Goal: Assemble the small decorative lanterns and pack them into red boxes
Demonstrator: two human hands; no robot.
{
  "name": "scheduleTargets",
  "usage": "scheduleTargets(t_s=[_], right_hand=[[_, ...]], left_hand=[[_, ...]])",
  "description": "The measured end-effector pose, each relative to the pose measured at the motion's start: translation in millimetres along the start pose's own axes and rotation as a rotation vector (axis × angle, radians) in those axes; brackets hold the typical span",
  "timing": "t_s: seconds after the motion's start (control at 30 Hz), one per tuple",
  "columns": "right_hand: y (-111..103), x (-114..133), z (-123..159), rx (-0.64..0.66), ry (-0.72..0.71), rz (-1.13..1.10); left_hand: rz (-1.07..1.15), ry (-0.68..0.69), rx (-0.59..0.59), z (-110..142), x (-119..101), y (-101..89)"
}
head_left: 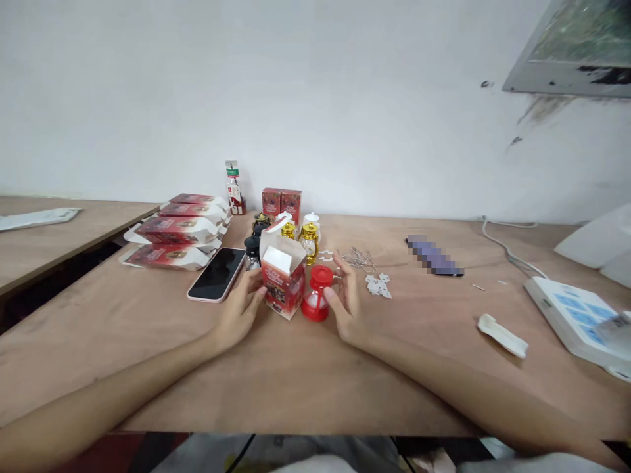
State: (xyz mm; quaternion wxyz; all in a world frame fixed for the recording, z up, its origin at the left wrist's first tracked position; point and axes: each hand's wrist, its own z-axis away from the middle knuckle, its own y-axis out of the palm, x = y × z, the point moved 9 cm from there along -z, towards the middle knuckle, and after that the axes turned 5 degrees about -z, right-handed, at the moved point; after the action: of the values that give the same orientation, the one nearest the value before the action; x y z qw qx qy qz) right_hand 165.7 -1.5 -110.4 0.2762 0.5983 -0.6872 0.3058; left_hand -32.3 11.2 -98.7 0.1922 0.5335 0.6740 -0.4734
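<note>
A small red printed box stands upright on the table, its white top flaps open. My left hand grips the box's left side, with the thumb on the front face and the fingers behind. Just right of the box is a small red toy lantern, also upright. My right hand holds the lantern from its right side, thumb at the front and fingers around the back. Behind the box stand gold lanterns, black lanterns and white lanterns, partly hidden by it.
Flattened red cartons are stacked at left, beside a phone. Two closed red boxes stand near the wall by a tall carton. Metal wires, white tags, a blurred-out item and a white device lie rightward.
</note>
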Motion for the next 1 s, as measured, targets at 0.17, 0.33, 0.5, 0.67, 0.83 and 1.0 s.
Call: scheduleTargets(t_s=[0.17, 0.33, 0.5, 0.67, 0.83, 1.0], right_hand=[[9.2, -4.1, 2.4, 0.090, 0.128, -0.026], [8.2, -0.9, -2.3, 0.168, 0.151, 0.077], [6.8, -4.6, 0.2, 0.344, 0.197, -0.115], [-5.1, 0.4, 0.3, 0.493, 0.218, -0.061], [-31.8, 48.6, -20.5, 0.342, 0.031, -0.253], [-18.0, 95.9, -42.7, 0.213, 0.075, -0.340]], left_hand=[[-0.095, 0.176, -0.167, 6.8, -17.3, -20.8], [-0.377, 0.376, -0.149, 1.7, -51.4, -17.6], [-0.389, 0.285, -0.045, -24.9, -60.3, -3.7], [-0.362, 0.347, 0.113, -35.5, -74.3, 10.7], [-0.291, 0.307, 0.157, -36.5, -74.7, 14.4], [-0.082, 0.289, 0.213, -33.8, -75.5, 23.5]])
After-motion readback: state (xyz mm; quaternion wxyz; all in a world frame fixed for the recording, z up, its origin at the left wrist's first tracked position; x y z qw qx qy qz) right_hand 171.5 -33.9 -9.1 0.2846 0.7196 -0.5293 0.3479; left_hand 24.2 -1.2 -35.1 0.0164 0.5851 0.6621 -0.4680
